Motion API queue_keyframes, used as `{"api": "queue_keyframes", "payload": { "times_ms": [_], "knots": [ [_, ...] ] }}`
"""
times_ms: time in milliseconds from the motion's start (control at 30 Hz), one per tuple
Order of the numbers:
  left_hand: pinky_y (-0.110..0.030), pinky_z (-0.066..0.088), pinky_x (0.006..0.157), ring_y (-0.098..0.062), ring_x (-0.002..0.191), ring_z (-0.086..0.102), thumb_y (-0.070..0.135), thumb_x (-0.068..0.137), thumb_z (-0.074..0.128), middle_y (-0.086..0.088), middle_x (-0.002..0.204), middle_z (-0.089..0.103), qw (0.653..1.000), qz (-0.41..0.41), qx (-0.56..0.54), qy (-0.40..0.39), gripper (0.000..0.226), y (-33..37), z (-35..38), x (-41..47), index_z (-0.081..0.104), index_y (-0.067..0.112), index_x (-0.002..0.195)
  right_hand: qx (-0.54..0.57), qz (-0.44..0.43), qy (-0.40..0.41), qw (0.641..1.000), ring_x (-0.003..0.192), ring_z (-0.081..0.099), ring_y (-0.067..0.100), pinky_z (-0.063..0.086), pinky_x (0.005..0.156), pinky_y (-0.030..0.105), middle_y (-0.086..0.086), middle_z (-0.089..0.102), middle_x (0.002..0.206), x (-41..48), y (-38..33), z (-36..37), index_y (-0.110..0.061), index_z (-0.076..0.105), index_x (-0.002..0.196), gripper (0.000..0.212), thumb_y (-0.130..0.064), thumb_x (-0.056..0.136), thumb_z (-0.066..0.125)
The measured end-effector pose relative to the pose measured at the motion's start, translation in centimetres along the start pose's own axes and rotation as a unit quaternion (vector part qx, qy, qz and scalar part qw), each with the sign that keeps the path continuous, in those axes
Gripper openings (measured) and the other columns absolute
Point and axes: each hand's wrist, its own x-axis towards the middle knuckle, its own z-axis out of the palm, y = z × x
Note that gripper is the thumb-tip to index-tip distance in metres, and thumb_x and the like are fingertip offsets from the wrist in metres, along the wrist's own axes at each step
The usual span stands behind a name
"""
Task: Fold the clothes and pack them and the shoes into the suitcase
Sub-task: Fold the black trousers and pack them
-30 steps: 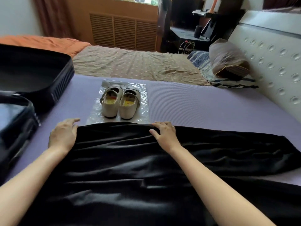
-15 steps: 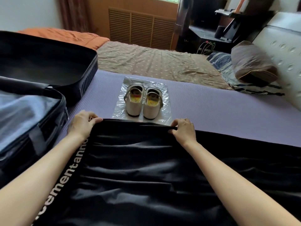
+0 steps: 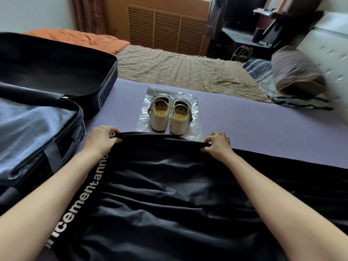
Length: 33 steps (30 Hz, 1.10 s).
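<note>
A black garment [image 3: 169,194] with a band of white lettering along its left edge lies spread on the purple mat [image 3: 254,125] in front of me. My left hand [image 3: 100,139] grips its far left corner at the lettered band. My right hand [image 3: 218,146] pinches the far edge further right, and that edge is lifted off the mat between the hands. Just beyond it, a pair of cream shoes [image 3: 169,114] stands on a clear plastic sheet [image 3: 195,104]. The open black suitcase [image 3: 56,87] lies at the left, with its grey-lined half nearest me.
A brown patterned bedsheet [image 3: 178,70] and an orange blanket [image 3: 79,37] lie beyond the mat. A striped pillow [image 3: 297,70] rests against the white padded headboard [image 3: 331,59] at the right. A slatted wooden cover and dark furniture stand at the back.
Both hands went from resting flat on the garment's far edge to gripping it and lifting it. My view shifted left, showing more of the suitcase.
</note>
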Motion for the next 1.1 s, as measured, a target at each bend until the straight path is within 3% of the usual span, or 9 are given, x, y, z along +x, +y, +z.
{"api": "queue_keyframes", "payload": {
  "times_ms": [100, 133, 233, 300, 400, 500, 633, 867, 1100],
  "knots": [
    [-0.037, 0.049, 0.087, -0.024, 0.095, 0.065, 0.015, 0.079, 0.072, -0.007, 0.094, 0.072, 0.999, 0.017, -0.024, 0.04, 0.017, 0.8, -0.8, -0.9, 0.073, 0.02, 0.095, 0.086, -0.026, -0.017, 0.996, 0.127, 0.041, 0.028, 0.017, 0.116, 0.039, 0.002, 0.065, 0.107, -2.0, 0.5, -2.2, -0.016, 0.068, 0.099, 0.017, -0.025, 0.085, 0.07],
    [-0.038, 0.05, 0.087, -0.024, 0.094, 0.065, 0.016, 0.078, 0.072, -0.006, 0.093, 0.072, 0.998, 0.02, -0.037, 0.045, 0.016, 1.1, -1.3, -1.4, 0.073, 0.021, 0.094, 0.111, -0.043, -0.027, 0.992, 0.118, 0.05, 0.027, 0.025, 0.114, 0.043, -0.004, 0.064, 0.092, -2.8, 0.8, -3.0, -0.019, 0.067, 0.088, 0.007, -0.023, 0.083, 0.071],
    [-0.038, 0.051, 0.085, -0.022, 0.088, 0.066, 0.012, 0.077, 0.073, -0.005, 0.087, 0.072, 0.995, 0.042, -0.073, 0.049, 0.016, 1.9, -2.8, -3.2, 0.073, 0.02, 0.091, 0.117, -0.097, -0.011, 0.988, 0.081, 0.055, 0.006, 0.031, 0.109, 0.043, -0.011, 0.058, 0.07, -5.2, 1.7, -4.6, -0.026, 0.056, 0.067, 0.024, -0.017, 0.079, 0.075],
    [-0.037, 0.051, 0.085, -0.021, 0.085, 0.067, 0.007, 0.076, 0.072, -0.004, 0.083, 0.072, 0.992, 0.062, -0.098, 0.056, 0.017, 2.4, -3.8, -5.1, 0.073, 0.018, 0.089, 0.139, -0.117, 0.012, 0.983, 0.074, 0.053, 0.001, 0.034, 0.1, 0.038, -0.009, 0.058, 0.072, -7.3, 1.8, -5.1, -0.025, 0.054, 0.068, 0.027, -0.011, 0.077, 0.075],
    [-0.037, 0.051, 0.086, -0.016, 0.083, 0.067, 0.005, 0.077, 0.071, 0.003, 0.082, 0.072, 0.987, 0.086, -0.123, 0.05, 0.019, 2.8, -5.3, -8.2, 0.073, 0.021, 0.086, 0.184, -0.124, 0.038, 0.974, 0.078, 0.055, 0.011, 0.041, 0.077, 0.015, -0.002, 0.056, 0.081, -10.7, 1.7, -5.2, -0.025, 0.05, 0.08, 0.031, -0.003, 0.077, 0.073],
    [-0.029, 0.05, 0.084, -0.007, 0.082, 0.066, 0.004, 0.077, 0.071, 0.01, 0.081, 0.071, 0.984, 0.113, -0.133, 0.036, 0.022, 2.3, -6.7, -11.5, 0.073, 0.025, 0.083, 0.199, -0.153, 0.044, 0.967, 0.078, 0.054, 0.003, 0.039, 0.074, 0.004, -0.003, 0.051, 0.084, -14.3, 1.6, -5.0, -0.028, 0.053, 0.098, 0.04, 0.001, 0.077, 0.072],
    [-0.022, 0.048, 0.076, 0.001, 0.075, 0.063, 0.005, 0.072, 0.076, 0.016, 0.081, 0.07, 0.984, 0.134, -0.12, 0.006, 0.029, 1.2, -8.2, -16.0, 0.073, 0.032, 0.081, 0.131, -0.221, 0.048, 0.965, 0.081, 0.053, 0.003, 0.04, 0.073, 0.012, -0.016, 0.05, 0.088, -19.8, 2.3, -4.6, -0.033, 0.053, 0.074, 0.037, -0.006, 0.074, 0.078],
    [-0.03, 0.049, 0.077, 0.007, 0.086, 0.061, 0.017, 0.066, 0.081, 0.028, 0.097, 0.064, 0.985, 0.162, -0.024, -0.061, 0.048, -4.4, -7.3, -21.4, 0.061, 0.049, 0.096, 0.091, -0.262, 0.055, 0.959, 0.084, 0.054, -0.001, 0.047, 0.073, 0.021, -0.023, 0.06, 0.086, -28.3, 3.0, 0.2, -0.029, 0.063, 0.081, 0.01, -0.034, 0.078, 0.071],
    [-0.027, 0.046, 0.085, 0.001, 0.089, 0.06, 0.004, 0.06, 0.084, 0.016, 0.087, 0.066, 0.983, 0.182, -0.035, -0.01, 0.044, -7.0, -7.4, -20.8, 0.069, 0.038, 0.084, 0.106, -0.275, 0.118, 0.948, 0.08, 0.057, -0.002, 0.046, 0.076, 0.014, -0.024, 0.063, 0.086, -31.0, 0.8, 1.7, -0.027, 0.071, 0.086, 0.018, -0.039, 0.085, 0.057]
  ]
}}
